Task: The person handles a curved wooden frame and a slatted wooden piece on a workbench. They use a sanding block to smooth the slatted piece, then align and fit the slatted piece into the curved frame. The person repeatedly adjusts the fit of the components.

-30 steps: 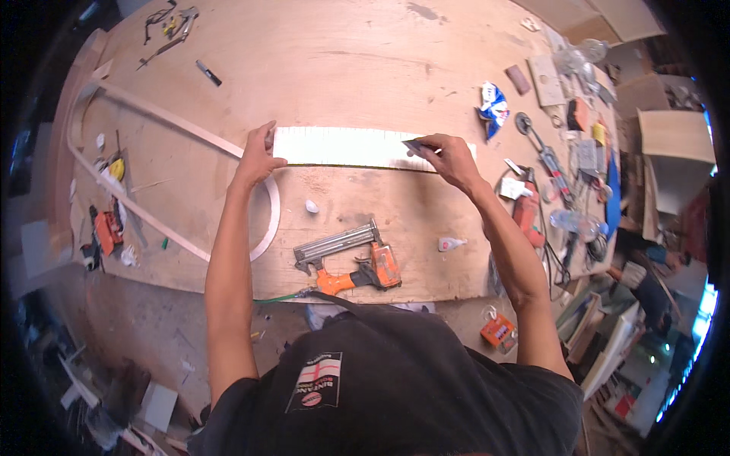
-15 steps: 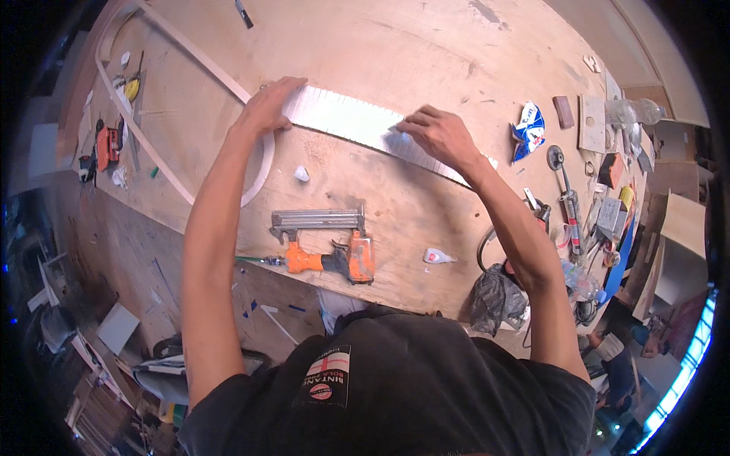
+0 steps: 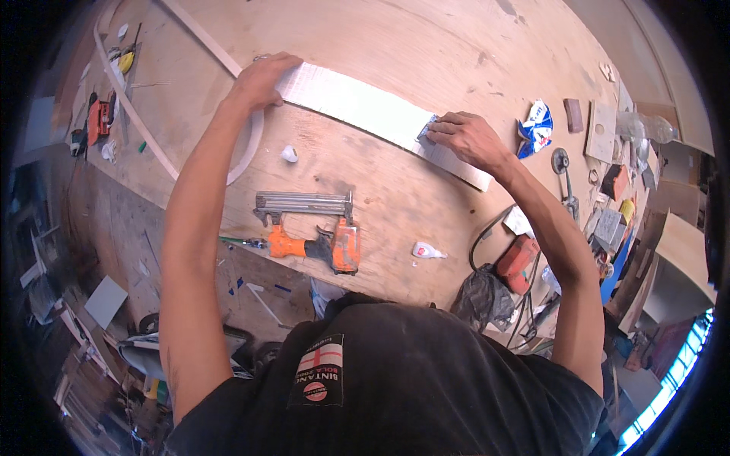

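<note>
A long white strip (image 3: 352,105) lies slantwise on the plywood worktop, its surface bright with glare. Its left end is gripped by my left hand (image 3: 261,82), with the fingers over the far edge and the thumb near the close edge. Toward the other end, my right hand (image 3: 468,138) pinches a small blue-and-white flat piece (image 3: 426,128) against the strip's face; fingers partly cover it, so its kind is unclear. An orange nail gun (image 3: 312,237) rests on the worktop between my forearms. Nearer me is a small white bottle (image 3: 429,250).
A long rounded wooden frame (image 3: 137,121) lies at the left, partly behind my left arm. A blue-and-white packet (image 3: 536,128), a sanding-block-like brown piece (image 3: 572,115) and a red power tool (image 3: 518,263) are on the right. A black plastic bag (image 3: 484,298) sits at the worktop's near edge.
My right hand has moved a little right along the strip, and the blue-and-white piece now shows at its fingertips. The left hand keeps its hold. The whole view has shifted slightly.
</note>
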Motion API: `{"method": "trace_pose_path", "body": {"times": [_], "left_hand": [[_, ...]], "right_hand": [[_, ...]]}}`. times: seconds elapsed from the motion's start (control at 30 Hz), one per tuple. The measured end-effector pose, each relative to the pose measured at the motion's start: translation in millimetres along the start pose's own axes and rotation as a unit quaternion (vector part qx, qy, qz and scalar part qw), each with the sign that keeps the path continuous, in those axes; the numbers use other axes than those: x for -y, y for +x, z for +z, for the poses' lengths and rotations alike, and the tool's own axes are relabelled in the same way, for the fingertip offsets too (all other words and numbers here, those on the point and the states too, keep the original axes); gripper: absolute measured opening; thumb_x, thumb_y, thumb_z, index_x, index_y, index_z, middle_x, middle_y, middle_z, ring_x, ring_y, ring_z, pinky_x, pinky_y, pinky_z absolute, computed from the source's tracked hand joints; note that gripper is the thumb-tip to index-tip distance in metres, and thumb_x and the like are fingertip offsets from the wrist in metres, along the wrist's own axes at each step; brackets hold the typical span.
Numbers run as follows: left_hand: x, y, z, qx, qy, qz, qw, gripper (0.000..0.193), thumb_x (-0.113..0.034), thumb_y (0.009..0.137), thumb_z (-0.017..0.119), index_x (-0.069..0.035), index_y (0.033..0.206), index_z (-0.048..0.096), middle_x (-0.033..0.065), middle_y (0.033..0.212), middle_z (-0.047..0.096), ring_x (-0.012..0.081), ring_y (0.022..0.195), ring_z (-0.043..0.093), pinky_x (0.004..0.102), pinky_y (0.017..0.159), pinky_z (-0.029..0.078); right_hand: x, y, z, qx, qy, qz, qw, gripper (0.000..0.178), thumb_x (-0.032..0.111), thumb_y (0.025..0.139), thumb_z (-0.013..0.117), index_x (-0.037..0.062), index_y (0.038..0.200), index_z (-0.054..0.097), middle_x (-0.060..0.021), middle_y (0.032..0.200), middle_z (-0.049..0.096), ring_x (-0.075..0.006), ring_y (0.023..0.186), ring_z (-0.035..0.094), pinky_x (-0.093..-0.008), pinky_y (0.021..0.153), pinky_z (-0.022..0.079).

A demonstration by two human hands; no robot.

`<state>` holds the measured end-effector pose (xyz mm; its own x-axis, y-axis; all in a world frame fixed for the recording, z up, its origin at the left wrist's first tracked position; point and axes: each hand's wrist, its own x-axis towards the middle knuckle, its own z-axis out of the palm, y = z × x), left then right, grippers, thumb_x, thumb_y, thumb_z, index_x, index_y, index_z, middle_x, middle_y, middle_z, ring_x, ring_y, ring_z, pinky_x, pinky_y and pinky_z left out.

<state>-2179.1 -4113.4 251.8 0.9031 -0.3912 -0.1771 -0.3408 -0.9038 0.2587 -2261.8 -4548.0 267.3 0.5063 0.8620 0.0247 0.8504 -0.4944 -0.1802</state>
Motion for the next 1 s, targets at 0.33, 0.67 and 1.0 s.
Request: {"method": "trace_pose_path", "body": {"times": [0.33,0.67,1.0], "left_hand": [[2.7,4.9,3.0,0.015,-0.019,-0.002,1.000,0.088,0.009,0.063,0.085,-0.018,0.142,0.059,0.0015,0.148,0.058,0.0281,0.135,0.054,0.0396,0.115,0.047],[-6.1,4.3,-4.3,0.014,-0.039,-0.003,0.999,0.089,0.011,0.060,0.083,-0.017,0.141,0.060,0.0011,0.145,0.060,0.0286,0.133,0.056,0.0400,0.114,0.048],[2.5,1.5,5.3,-0.016,-0.034,0.016,0.999,0.089,0.013,0.059,0.083,-0.015,0.140,0.060,0.0036,0.140,0.062,0.0309,0.129,0.058,0.0406,0.112,0.049]], "right_hand": [[4.1,-88.4,-12.7,0.042,-0.009,0.050,0.998,0.029,0.007,0.084,0.060,0.0072,0.109,0.074,-0.0037,0.120,0.073,-0.0247,0.113,0.066,-0.0366,0.098,0.056],[4.3,-152.3,-35.7,0.110,0.001,0.095,0.989,0.031,0.006,0.082,0.062,0.0071,0.111,0.074,-0.0038,0.119,0.073,-0.0255,0.113,0.067,-0.0376,0.097,0.056],[32.6,-86.0,-59.7,-0.101,0.096,0.154,0.978,0.030,0.001,0.081,0.071,0.0120,0.107,0.078,-0.0037,0.109,0.077,-0.0242,0.100,0.071,-0.0367,0.081,0.060]]}}
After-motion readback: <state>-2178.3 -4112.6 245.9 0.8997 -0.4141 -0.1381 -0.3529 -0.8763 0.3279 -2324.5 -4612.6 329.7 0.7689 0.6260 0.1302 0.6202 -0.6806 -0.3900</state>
